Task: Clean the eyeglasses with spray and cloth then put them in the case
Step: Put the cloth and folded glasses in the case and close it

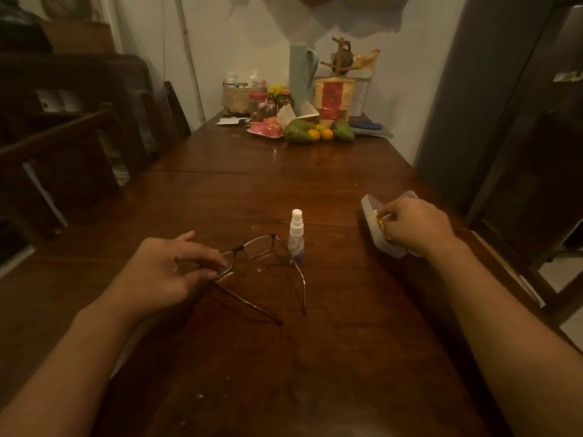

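Eyeglasses (252,251), arms unfolded, sit on the tabletop (315,357) beside the upright spray bottle (296,238); my left hand (164,272) pinches the frame between its fingers (202,254), and my right hand (416,227) pinches a yellow cloth (378,220) in the open case (366,205).

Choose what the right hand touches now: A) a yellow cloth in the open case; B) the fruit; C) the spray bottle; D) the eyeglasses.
A: the right hand pinches the yellow cloth inside the open case; the left hand holds the eyeglasses.
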Tool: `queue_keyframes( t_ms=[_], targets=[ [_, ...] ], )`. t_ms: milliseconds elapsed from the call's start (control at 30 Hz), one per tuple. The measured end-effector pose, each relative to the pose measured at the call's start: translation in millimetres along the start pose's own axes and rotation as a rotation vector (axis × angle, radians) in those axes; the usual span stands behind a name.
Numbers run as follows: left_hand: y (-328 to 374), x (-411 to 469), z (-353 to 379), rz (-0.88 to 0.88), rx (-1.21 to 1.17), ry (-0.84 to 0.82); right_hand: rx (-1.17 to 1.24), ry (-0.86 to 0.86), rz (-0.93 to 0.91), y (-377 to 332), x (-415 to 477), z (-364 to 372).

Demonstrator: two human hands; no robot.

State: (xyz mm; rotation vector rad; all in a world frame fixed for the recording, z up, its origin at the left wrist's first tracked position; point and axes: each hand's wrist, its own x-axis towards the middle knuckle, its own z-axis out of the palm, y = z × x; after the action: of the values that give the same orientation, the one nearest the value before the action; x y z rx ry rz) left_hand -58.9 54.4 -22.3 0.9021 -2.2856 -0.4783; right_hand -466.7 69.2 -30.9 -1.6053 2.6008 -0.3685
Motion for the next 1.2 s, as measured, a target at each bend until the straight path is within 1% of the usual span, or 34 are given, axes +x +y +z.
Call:
queue_keyframes(
  t_ms=[267,333,433,500,600,633,700,767,833,900,933,1067,1133,1200],
  targets=[
    [-2,-1,-1,0.001,0.016,0.028,-0.231,-0.057,-0.270,-16,-11,-7],
    [-3,0,0,-0.012,0.008,0.025,-0.243,-0.037,-0.288,-20,-12,-5],
    [-4,1,-2,-0.046,0.023,0.005,-0.203,0.038,-0.259,-24,-15,-6],
    [-6,1,-5,-0.080,0.071,-0.038,-0.160,0.095,-0.261,-27,-19,-12],
    [-5,1,-10,-0.141,0.190,-0.189,-0.076,0.173,-0.302,-32,-33,-23],
    [-5,1,-10,-0.151,0.248,-0.250,-0.046,0.162,-0.323,-35,-40,-27],
    [-5,2,-10,-0.145,0.358,-0.336,0.007,0.086,-0.374,-42,-55,-33],
    [-6,4,-10,-0.113,0.413,-0.349,0.025,-0.023,-0.448,-51,-73,-35],
    [-6,3,-11,-0.091,0.397,-0.309,0.034,-0.153,-0.529,-61,-90,-29],
    [-5,2,-14,-0.076,0.304,-0.226,0.098,-0.292,-0.564,-73,-106,-15],
    [-4,0,-16,-0.067,0.247,-0.172,0.146,-0.333,-0.565,-78,-112,-7],
    [-9,-6,-25,-0.070,-0.005,0.082,0.252,-0.308,-0.597,-99,-125,17],
    [-13,-8,-28,-0.117,-0.102,0.183,0.320,-0.249,-0.613,-107,-127,23],
    [-17,-8,-31,-0.186,-0.204,0.266,0.439,-0.189,-0.596,-111,-129,24]
  ],
)
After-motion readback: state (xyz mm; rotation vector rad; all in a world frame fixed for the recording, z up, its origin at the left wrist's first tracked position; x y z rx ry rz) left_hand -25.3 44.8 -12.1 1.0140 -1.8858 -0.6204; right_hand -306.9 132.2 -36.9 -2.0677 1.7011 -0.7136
